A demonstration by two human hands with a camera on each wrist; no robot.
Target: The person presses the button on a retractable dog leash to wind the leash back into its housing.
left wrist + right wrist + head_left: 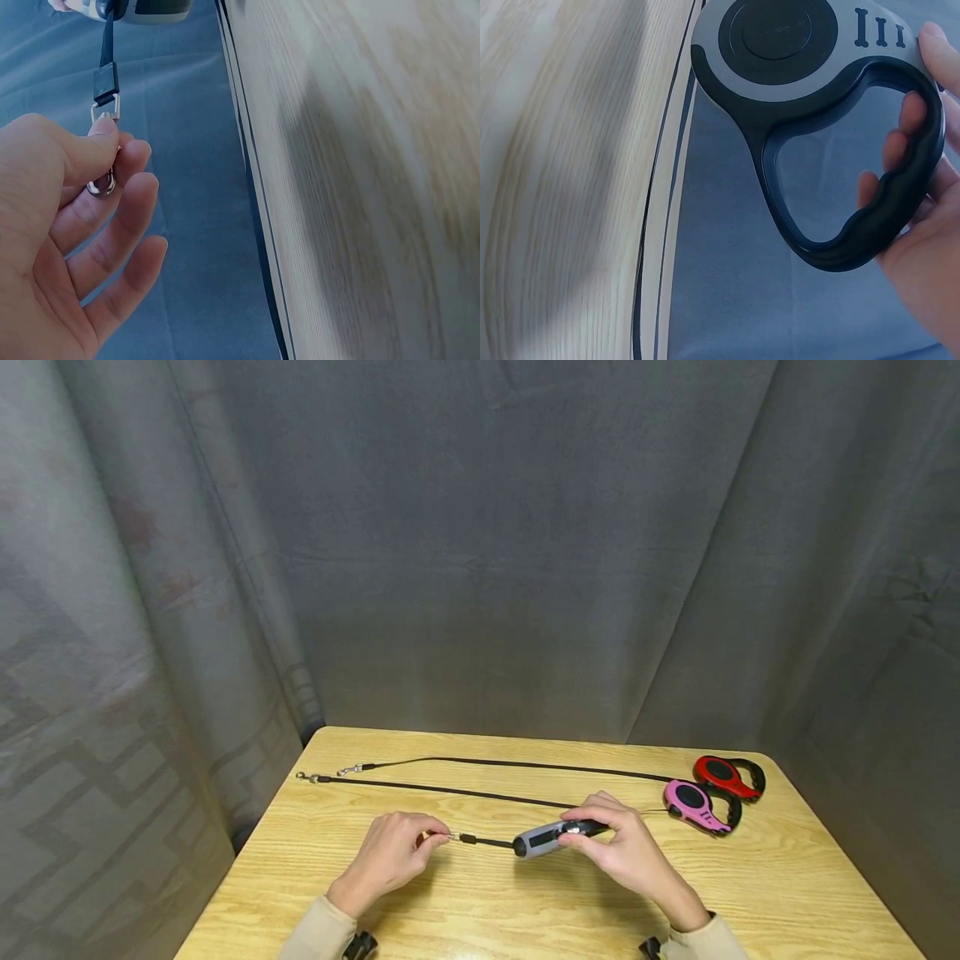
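Note:
My right hand grips the black looped handle of a grey and black retractable dog leash, fingers through the loop, above the table. In the right wrist view its round grey casing carries bone-shaped marks. My left hand pinches the silver metal clip between thumb and index finger, the other fingers loosely bent. A short stretch of black strap runs straight from the clip to the casing.
A pink retractable leash and a red one lie at the table's right. Their black straps stretch left, ending in metal clips near the far left corner. Grey curtains hang behind the wooden table.

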